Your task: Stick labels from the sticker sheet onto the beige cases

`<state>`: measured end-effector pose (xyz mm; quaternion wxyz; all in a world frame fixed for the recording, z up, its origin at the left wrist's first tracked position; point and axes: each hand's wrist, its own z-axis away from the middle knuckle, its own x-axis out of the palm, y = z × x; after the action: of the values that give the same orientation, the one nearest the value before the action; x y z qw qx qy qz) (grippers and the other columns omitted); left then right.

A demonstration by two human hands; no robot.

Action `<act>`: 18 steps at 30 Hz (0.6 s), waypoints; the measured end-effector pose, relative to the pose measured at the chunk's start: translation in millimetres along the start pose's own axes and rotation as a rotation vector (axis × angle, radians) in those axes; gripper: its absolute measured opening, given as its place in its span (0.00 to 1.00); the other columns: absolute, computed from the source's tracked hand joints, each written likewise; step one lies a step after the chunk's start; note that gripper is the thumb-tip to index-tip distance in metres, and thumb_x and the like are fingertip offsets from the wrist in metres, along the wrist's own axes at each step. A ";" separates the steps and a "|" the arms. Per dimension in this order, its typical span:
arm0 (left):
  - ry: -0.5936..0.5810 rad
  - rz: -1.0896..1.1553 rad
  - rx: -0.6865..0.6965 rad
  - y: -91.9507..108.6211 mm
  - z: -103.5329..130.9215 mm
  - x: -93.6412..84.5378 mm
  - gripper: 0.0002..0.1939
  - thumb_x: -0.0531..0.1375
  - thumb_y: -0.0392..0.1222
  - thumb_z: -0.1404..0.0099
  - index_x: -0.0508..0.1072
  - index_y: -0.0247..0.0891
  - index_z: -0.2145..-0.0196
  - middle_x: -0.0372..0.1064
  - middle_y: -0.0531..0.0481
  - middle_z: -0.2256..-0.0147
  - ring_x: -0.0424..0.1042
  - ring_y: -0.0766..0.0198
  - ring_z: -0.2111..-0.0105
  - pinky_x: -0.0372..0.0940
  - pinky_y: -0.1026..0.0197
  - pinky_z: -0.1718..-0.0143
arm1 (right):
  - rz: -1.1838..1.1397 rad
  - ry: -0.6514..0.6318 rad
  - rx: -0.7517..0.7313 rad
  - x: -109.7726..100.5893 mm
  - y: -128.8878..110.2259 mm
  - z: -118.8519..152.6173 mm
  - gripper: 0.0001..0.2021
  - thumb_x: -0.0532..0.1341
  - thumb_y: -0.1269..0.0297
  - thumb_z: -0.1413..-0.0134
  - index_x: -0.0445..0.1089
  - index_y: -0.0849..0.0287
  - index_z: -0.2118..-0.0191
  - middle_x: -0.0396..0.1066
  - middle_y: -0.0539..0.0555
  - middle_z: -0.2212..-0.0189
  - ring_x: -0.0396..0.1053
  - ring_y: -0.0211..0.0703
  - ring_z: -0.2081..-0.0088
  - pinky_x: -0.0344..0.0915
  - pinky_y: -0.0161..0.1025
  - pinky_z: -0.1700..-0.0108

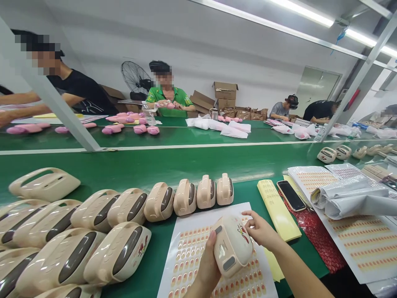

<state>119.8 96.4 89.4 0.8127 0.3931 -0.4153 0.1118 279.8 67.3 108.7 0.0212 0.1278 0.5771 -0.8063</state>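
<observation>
My left hand (pixel 206 263) grips a cream plastic housing (pixel 226 250) with rounded edges, tilted above a sheet of stickers. A red and multicoloured decal (pixel 243 232) shows on its pale face. Bent and somewhat apart, the fingers of my right hand (pixel 260 229) rest at the edge of that face beside the decal; nothing held shows between them. Beneath both hands lies the white sticker sheet (pixel 182 256), printed with rows of small orange-and-yellow ovals. Grey panels mark the underside of the housing, and my left fingers are mostly hidden behind it.
Similar handled housings (pixel 130 252) with dark oval windows crowd the left and line the sheet's far edge. To the right are folded yellow paper (pixel 276 211), a phone (pixel 291 195), red bubble wrap (pixel 319 238) and more sticker sheets (pixel 362 244). Co-workers sit across the green bench (pixel 155 159).
</observation>
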 end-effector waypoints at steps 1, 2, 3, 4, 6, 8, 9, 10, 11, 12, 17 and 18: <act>-0.007 0.017 0.007 -3.4 1.1 -0.9 0.30 0.61 0.59 0.51 0.73 0.33 0.58 0.74 0.39 0.58 0.68 0.44 0.54 0.59 0.49 0.50 | 0.019 0.037 -0.011 -1.3 0.4 -0.8 0.23 0.58 0.64 0.55 0.57 0.57 0.50 0.62 0.45 0.72 0.52 0.26 0.85 0.46 0.27 0.86; -0.018 0.027 0.010 -6.8 2.0 -2.1 0.29 0.62 0.59 0.51 0.73 0.34 0.58 0.74 0.40 0.58 0.68 0.44 0.54 0.59 0.48 0.50 | 0.042 0.046 -0.011 -2.7 1.2 -1.4 0.26 0.59 0.65 0.56 0.56 0.56 0.48 0.63 0.46 0.69 0.53 0.25 0.85 0.47 0.27 0.86; -0.032 0.032 0.007 -9.9 2.7 -3.4 0.29 0.62 0.59 0.51 0.74 0.35 0.58 0.74 0.40 0.59 0.69 0.43 0.54 0.58 0.47 0.50 | 0.066 0.016 0.004 -4.4 2.6 -1.8 0.28 0.60 0.66 0.58 0.56 0.55 0.47 0.64 0.47 0.67 0.53 0.25 0.85 0.48 0.27 0.86; -0.048 0.035 -0.004 -12.6 2.9 -4.7 0.29 0.61 0.60 0.51 0.74 0.34 0.59 0.75 0.40 0.60 0.68 0.42 0.54 0.58 0.46 0.50 | 0.091 -0.045 0.029 -6.0 4.3 -2.2 0.28 0.60 0.66 0.59 0.56 0.54 0.47 0.65 0.47 0.67 0.53 0.24 0.86 0.47 0.27 0.87; -0.068 0.031 -0.031 -16.7 1.7 -6.8 0.30 0.59 0.63 0.51 0.75 0.34 0.61 0.75 0.39 0.62 0.68 0.41 0.54 0.58 0.45 0.50 | 0.128 -0.153 0.075 -9.1 8.2 -3.3 0.24 0.60 0.65 0.58 0.61 0.55 0.51 0.67 0.46 0.72 0.52 0.25 0.88 0.45 0.27 0.87; -0.049 0.008 0.020 -19.1 -2.4 -7.8 0.32 0.59 0.64 0.51 0.74 0.36 0.58 0.74 0.39 0.60 0.67 0.41 0.52 0.59 0.46 0.51 | 0.131 -0.127 0.053 -12.3 10.4 -6.1 0.17 0.57 0.62 0.53 0.64 0.57 0.55 0.67 0.46 0.79 0.54 0.29 0.88 0.46 0.28 0.87; -0.034 -0.013 0.076 -20.0 -5.2 -8.0 0.32 0.60 0.64 0.52 0.72 0.39 0.56 0.73 0.40 0.57 0.65 0.42 0.51 0.60 0.47 0.52 | 0.123 -0.075 0.014 -14.6 10.1 -8.4 0.16 0.56 0.61 0.51 0.64 0.58 0.55 0.67 0.46 0.80 0.57 0.31 0.86 0.50 0.29 0.85; -0.022 -0.044 0.142 -20.7 -8.2 -8.3 0.32 0.62 0.62 0.53 0.70 0.42 0.53 0.71 0.42 0.54 0.64 0.43 0.50 0.62 0.48 0.54 | 0.123 -0.010 -0.046 -17.7 8.5 -11.5 0.16 0.54 0.61 0.49 0.63 0.59 0.54 0.67 0.47 0.80 0.61 0.34 0.83 0.54 0.30 0.82; -0.016 -0.083 0.207 -21.4 -11.1 -8.9 0.33 0.64 0.59 0.54 0.68 0.45 0.51 0.68 0.43 0.51 0.63 0.43 0.48 0.63 0.49 0.55 | 0.143 0.056 -0.121 -22.0 5.7 -15.4 0.17 0.53 0.61 0.48 0.61 0.59 0.52 0.69 0.48 0.79 0.64 0.37 0.80 0.58 0.32 0.79; -0.014 -0.129 0.259 -22.0 -13.4 -10.0 0.34 0.67 0.56 0.56 0.67 0.47 0.51 0.65 0.43 0.48 0.62 0.44 0.48 0.64 0.50 0.57 | 0.191 0.127 -0.207 -27.3 1.9 -20.1 0.19 0.53 0.62 0.48 0.59 0.59 0.49 0.70 0.49 0.78 0.67 0.39 0.77 0.61 0.33 0.75; -0.042 -0.416 0.273 -22.6 -5.2 -26.6 0.29 0.68 0.46 0.55 0.70 0.49 0.53 0.67 0.41 0.49 0.65 0.45 0.50 0.60 0.45 0.51 | 0.689 0.466 -0.561 -62.7 -22.7 -54.9 0.19 0.53 0.69 0.48 0.62 0.55 0.48 0.73 0.55 0.64 0.70 0.47 0.62 0.64 0.40 0.59; -0.039 -0.490 0.272 -22.0 0.8 -32.5 0.27 0.67 0.47 0.54 0.71 0.49 0.54 0.68 0.41 0.50 0.64 0.44 0.49 0.57 0.43 0.48 | 0.735 0.473 -0.583 -68.7 -26.3 -63.8 0.19 0.53 0.71 0.48 0.64 0.55 0.50 0.72 0.56 0.62 0.70 0.47 0.60 0.63 0.41 0.56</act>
<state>110.0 85.9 52.8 0.7471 0.5894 -0.3047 -0.0408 352.9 128.0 129.7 0.2065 0.4893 0.6835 -0.5008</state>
